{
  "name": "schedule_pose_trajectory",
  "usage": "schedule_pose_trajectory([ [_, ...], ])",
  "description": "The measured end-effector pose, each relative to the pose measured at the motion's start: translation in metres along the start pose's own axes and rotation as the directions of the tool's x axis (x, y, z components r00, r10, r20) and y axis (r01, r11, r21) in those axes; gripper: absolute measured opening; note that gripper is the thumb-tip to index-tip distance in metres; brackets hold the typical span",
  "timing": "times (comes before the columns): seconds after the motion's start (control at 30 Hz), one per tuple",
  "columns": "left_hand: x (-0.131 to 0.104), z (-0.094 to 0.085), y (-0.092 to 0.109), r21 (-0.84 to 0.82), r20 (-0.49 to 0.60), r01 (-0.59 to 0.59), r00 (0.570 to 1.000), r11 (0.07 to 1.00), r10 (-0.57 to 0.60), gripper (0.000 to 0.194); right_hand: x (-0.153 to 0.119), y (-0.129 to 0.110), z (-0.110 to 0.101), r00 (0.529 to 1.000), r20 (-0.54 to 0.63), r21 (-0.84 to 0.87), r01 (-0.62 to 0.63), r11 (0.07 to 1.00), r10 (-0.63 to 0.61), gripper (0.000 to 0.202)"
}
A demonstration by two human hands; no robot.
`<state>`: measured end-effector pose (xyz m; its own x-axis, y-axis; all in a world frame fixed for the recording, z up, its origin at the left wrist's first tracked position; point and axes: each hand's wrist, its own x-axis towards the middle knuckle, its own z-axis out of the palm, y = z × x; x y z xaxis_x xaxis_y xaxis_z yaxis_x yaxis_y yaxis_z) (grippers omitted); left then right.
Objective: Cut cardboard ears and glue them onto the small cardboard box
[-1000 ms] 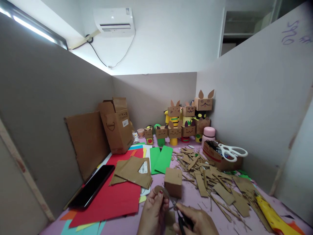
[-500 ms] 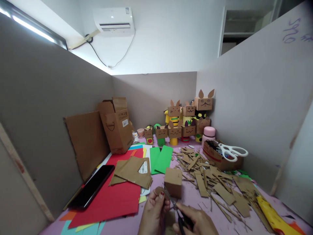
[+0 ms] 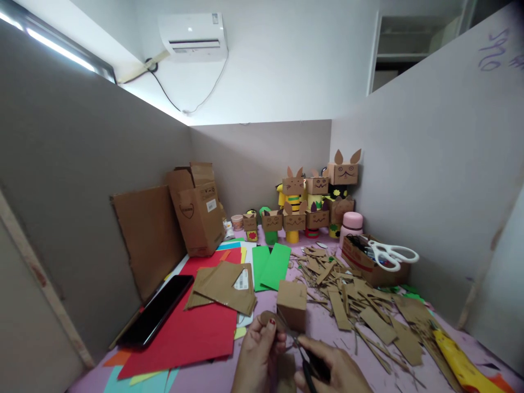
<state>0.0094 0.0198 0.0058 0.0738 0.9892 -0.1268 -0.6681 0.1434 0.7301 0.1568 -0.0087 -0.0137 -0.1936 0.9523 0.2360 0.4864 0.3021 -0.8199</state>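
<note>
Right hand (image 3: 333, 363) has shifted slightly and is closed around the scissors (image 3: 307, 367), their blades at the card (image 3: 269, 315), which the left hand (image 3: 257, 349) pinches, with a box (image 3: 291, 300) just beyond this grip.

Count two hands (image 3: 258, 349), two pairs of scissors (image 3: 308, 365), one black phone (image 3: 160, 311), two green rectangles (image 3: 275, 268), eight visible box-headed figures (image 3: 295, 220), one pink bottle (image 3: 352, 221), one air conditioner (image 3: 193, 33); cardboard scraps (image 3: 339, 308), too many to count.
</note>
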Motion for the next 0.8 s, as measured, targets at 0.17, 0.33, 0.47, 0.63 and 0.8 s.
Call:
schedule_pose_trajectory([
  [0.17,0.0,0.002,0.002,-0.015,0.003,-0.015,1.0,1.0,0.015,0.037,-0.001,-0.005,-0.004,0.998,0.059,-0.047,-0.026,0.999,0.029,0.039],
  [0.33,0.001,0.001,0.0,0.007,0.033,0.003,0.999,1.0,-0.004,0.036,-0.001,-0.013,-0.008,0.998,0.043,-0.131,-0.037,0.991,0.043,0.033],
  [0.47,0.0,-0.001,-0.001,0.01,0.043,-0.003,0.999,1.0,0.003,0.034,-0.001,-0.015,-0.008,0.998,0.051,-0.119,-0.026,0.993,0.032,0.031],
  [0.63,-0.003,0.001,-0.001,0.012,0.012,0.015,1.0,1.0,-0.015,0.036,-0.002,-0.014,-0.007,0.997,0.077,-0.044,-0.014,0.999,0.018,0.03],
  [0.8,-0.004,0.002,-0.002,0.025,0.007,0.036,0.999,0.999,-0.036,0.038,-0.003,-0.009,-0.005,0.997,0.079,-0.026,-0.006,1.0,0.008,0.03],
])
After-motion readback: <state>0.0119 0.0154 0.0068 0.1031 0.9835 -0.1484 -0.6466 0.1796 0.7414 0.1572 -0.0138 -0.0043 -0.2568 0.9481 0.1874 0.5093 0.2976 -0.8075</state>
